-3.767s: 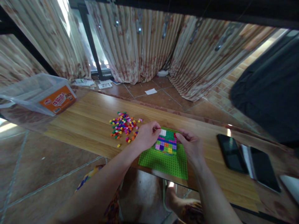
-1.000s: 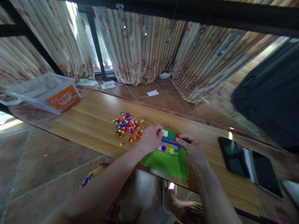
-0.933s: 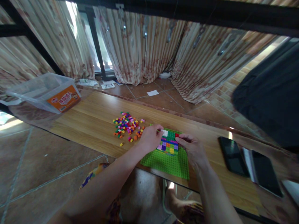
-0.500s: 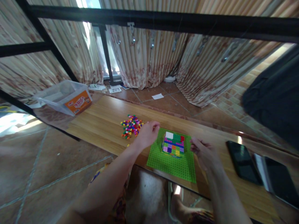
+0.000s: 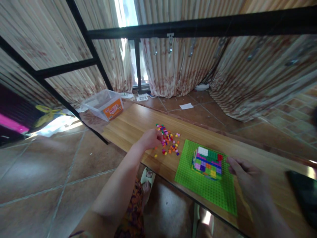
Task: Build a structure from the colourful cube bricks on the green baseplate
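Observation:
A spread of small coloured toy bricks (image 5: 170, 140) lies on the wooden table. My left hand (image 5: 150, 138) is at the near left side of this pile, fingers curled down among the bricks; what is between them cannot be made out. To the right, a green baseplate (image 5: 208, 190) carries a block built of many coloured bricks (image 5: 207, 162), with a white piece, a green area and a red piece on top. My right hand (image 5: 247, 173) hovers by the baseplate's right edge, thumb and fingers pinched together near the red corner. Whatever it may hold is hidden.
A clear plastic box (image 5: 104, 105) with an orange label stands at the table's far left end. A dark flat device (image 5: 303, 195) lies at the right. Black metal bars (image 5: 173, 33) cross in front of striped curtains. White paper (image 5: 186, 106) lies on the floor.
My left hand has moved left from the baseplate's edge to the brick pile. My right hand stays beside the baseplate. The view has turned left.

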Tool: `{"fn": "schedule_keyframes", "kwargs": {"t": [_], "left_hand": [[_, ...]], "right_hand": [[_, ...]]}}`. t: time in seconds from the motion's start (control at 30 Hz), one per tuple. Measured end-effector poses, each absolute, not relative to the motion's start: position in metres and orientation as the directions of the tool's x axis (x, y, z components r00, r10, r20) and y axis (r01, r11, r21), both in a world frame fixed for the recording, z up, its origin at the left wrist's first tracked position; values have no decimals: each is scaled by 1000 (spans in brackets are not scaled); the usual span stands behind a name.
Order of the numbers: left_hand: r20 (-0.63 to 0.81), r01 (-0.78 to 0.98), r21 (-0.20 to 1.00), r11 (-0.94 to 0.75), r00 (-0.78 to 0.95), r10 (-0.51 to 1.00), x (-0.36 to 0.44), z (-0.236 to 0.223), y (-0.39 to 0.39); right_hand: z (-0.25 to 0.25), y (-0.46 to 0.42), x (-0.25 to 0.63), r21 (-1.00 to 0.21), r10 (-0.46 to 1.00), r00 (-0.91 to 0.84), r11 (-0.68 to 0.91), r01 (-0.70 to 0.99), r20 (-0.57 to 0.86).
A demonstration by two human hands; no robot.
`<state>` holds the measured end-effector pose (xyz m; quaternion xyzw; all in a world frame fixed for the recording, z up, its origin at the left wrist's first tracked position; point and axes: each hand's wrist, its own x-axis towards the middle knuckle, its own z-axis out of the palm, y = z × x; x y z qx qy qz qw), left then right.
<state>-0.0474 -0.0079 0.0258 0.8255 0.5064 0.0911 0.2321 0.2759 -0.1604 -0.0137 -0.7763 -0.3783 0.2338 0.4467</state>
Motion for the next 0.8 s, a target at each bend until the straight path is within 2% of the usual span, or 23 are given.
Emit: {"fn": "schedule_keyframes", "kwargs": {"t": [0.17,0.33,0.47,0.67,0.8], "left_hand": [[-164,724,452,-521,642,749,-44,27,-19],[-198,684,398,-612,715,670,-40,29,-29],[-180,699,379,-607,699,692,-37,26,-32],[-160,707,416,-572,676,720,-38,22,-30],[-49,654,454,-605,697,715,-35,25,-26]], "right_hand": [[-13,-160,273,-875,825,565,-265,405,12],[-15,-158,274,-868,846,534,-268,419,-3],[-20,-157,277,-875,855,519,-259,409,-10],[-21,-157,274,-892,847,531,-230,389,13],[-10,-156,267,-903,814,578,-207,377,56]]}}
